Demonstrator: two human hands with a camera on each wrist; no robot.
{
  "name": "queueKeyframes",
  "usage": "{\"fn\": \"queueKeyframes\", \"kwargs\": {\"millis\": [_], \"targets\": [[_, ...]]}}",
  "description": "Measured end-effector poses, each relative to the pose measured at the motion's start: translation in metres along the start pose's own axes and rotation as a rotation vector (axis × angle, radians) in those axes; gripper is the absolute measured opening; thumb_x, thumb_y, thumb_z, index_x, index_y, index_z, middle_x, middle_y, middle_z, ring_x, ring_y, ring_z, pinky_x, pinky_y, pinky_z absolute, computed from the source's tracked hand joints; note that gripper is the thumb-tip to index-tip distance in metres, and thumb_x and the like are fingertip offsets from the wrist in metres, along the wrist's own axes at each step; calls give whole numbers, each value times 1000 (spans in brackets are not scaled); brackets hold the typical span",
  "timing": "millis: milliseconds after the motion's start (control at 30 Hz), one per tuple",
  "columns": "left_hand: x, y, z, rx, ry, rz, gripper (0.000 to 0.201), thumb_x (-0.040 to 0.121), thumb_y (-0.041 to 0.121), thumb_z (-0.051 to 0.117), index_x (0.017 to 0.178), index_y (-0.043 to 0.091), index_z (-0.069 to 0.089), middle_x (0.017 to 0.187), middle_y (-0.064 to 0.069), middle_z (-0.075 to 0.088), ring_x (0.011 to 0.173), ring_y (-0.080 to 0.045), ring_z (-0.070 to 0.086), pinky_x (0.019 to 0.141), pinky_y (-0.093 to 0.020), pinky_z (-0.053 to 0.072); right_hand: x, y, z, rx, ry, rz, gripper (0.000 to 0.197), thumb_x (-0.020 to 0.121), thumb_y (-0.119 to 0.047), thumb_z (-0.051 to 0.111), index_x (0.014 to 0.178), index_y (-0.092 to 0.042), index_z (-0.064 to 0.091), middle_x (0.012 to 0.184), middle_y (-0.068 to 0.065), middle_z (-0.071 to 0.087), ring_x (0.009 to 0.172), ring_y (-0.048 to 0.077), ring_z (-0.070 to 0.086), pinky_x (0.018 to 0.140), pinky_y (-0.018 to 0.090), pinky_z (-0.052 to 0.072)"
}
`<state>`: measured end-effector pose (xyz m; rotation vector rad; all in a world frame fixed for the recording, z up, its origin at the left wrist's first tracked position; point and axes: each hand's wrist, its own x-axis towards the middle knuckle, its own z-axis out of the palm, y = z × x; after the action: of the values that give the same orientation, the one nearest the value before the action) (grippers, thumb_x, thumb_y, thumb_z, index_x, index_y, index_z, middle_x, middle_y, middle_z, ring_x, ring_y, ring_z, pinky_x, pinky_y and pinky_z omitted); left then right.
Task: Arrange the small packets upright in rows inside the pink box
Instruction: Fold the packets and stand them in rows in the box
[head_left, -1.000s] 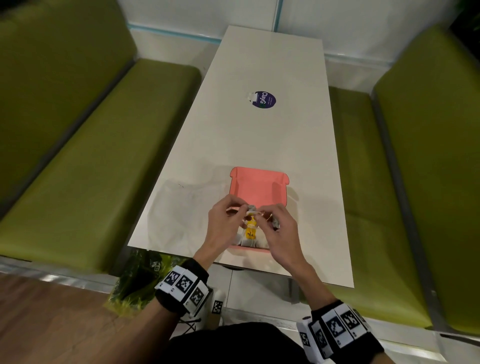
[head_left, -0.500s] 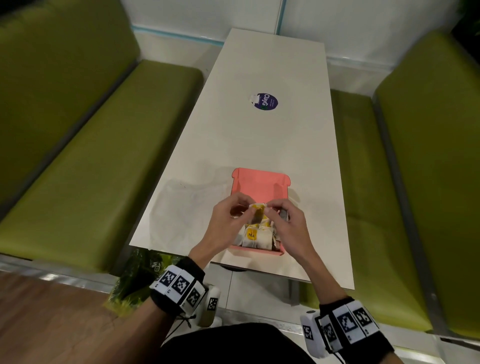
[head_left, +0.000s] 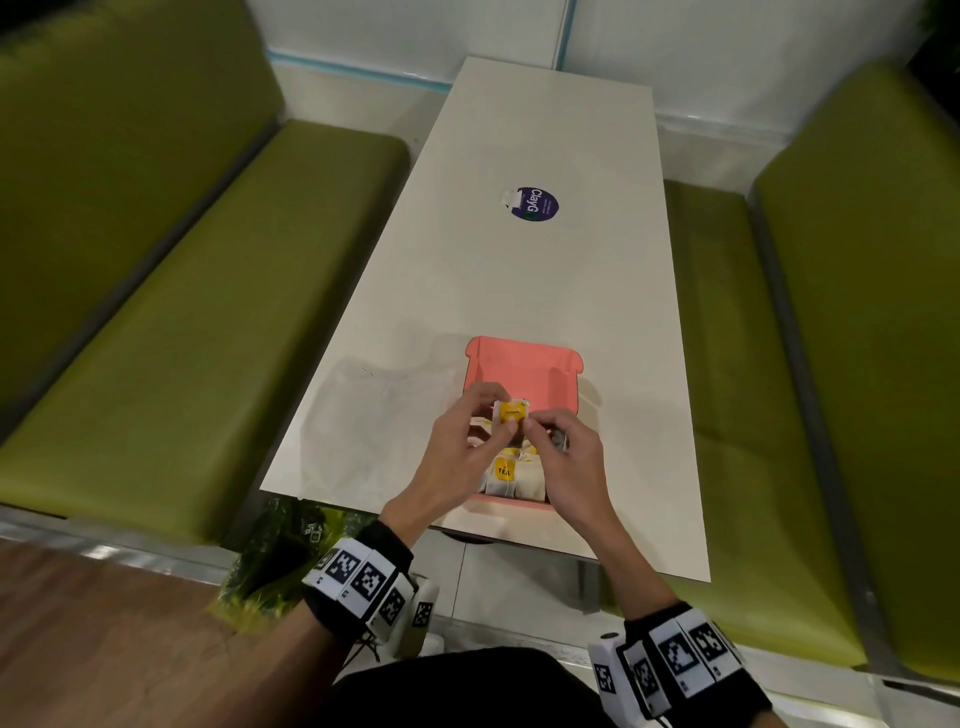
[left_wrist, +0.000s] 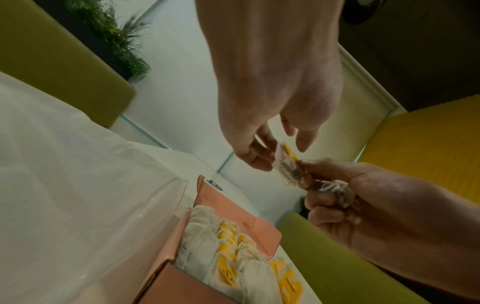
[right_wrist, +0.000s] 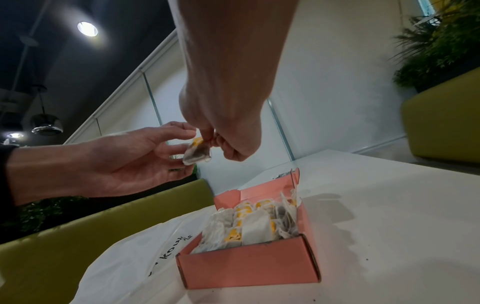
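Observation:
An open pink box (head_left: 519, 364) sits near the table's front edge, its lid standing up at the far side. White packets with yellow tags (head_left: 511, 478) stand in rows in its near half (right_wrist: 252, 226). Above the box, both hands hold one packet (head_left: 511, 413) between them. My left hand (head_left: 501, 423) pinches its left side, thumb on the yellow tag. My right hand (head_left: 535, 428) pinches its right edge (right_wrist: 197, 153). In the left wrist view a second packet (left_wrist: 337, 191) is tucked under the curled fingers of my right hand (left_wrist: 306, 170).
A clear plastic bag (head_left: 379, 415) lies flat on the white table (head_left: 519, 286) just left of the box. A round purple sticker (head_left: 535, 204) sits farther up the table. Green benches (head_left: 208, 338) flank both long sides.
Both hands have risen out of the box with one packet. It has turned so that its yellow tag faces up.

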<state>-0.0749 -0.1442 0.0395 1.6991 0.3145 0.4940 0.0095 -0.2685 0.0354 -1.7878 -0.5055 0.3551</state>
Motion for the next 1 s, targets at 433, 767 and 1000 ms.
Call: {"fn": "queueKeyframes", "kwargs": {"millis": [433, 767, 1000], "targets": [[1, -19, -8, 296, -37, 67, 25, 86, -8, 61, 93, 14, 70, 94, 3, 65, 80, -12, 66, 69, -26, 56, -2, -9, -4, 28, -143, 34, 17, 98, -17, 58, 87, -11, 71, 82, -8, 68, 79, 1, 57, 76, 13, 44], [2, -8, -16, -69, 107, -82, 21, 89, -11, 60, 88, 7, 70, 85, 7, 71, 79, -12, 67, 63, -25, 56, -2, -5, -12, 1, -171, 108, 12, 94, -14, 63, 94, -15, 75, 88, -14, 72, 85, -2, 63, 77, 16, 48], [4, 5, -8, -152, 189, -53, 14, 91, -11, 59, 92, -2, 69, 86, -8, 70, 77, -6, 67, 67, -15, 53, -11, -13, -4, 334, -201, 324, 16, 95, -6, 57, 102, 0, 70, 62, -1, 46, 53, 9, 34, 50, 23, 25]]}}
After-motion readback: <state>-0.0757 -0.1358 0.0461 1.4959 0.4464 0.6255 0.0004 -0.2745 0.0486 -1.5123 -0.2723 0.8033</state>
